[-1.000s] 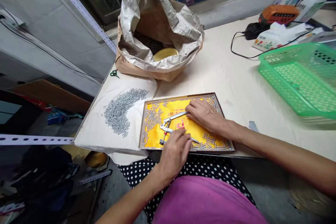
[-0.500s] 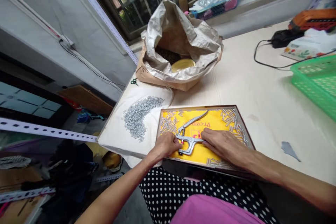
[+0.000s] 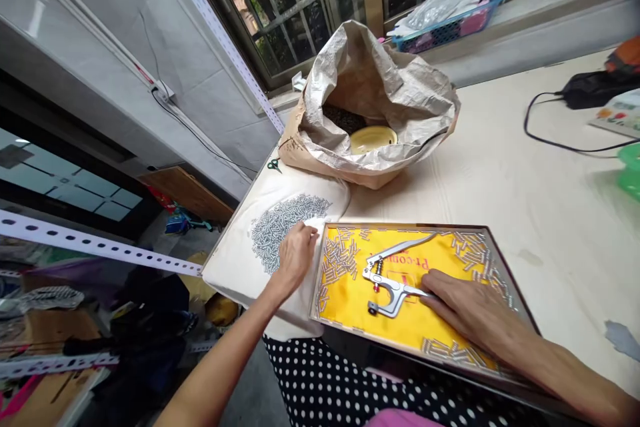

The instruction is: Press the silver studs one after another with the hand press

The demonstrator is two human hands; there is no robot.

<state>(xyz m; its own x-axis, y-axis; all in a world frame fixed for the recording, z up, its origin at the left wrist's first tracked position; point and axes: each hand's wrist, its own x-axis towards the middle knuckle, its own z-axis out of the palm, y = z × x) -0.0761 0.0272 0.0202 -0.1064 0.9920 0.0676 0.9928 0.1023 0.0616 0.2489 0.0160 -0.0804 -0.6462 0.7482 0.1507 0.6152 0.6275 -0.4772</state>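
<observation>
My left hand (image 3: 294,255) reaches out over the white cloth (image 3: 240,267), fingers curled at the edge of a heap of small silver metal pieces (image 3: 280,227). Whether it holds any is hidden. My right hand (image 3: 470,310) lies on the lower handle of silver hand pliers (image 3: 393,273) that rest on the yellow sheet inside a shallow dark-framed tray (image 3: 505,260). More silver pieces (image 3: 340,257) are scattered along the tray's left, right and near sides.
A crumpled paper sack (image 3: 375,103) with dark contents and a yellow bowl (image 3: 373,139) stands behind the tray. Small green scissors (image 3: 273,164) lie by it. A black cable (image 3: 555,140) runs at far right, beside a green basket corner (image 3: 631,170).
My left hand left the pliers and moved left out of the tray onto the cloth by the heap. My right hand stayed on the pliers' handle. The view shifted left.
</observation>
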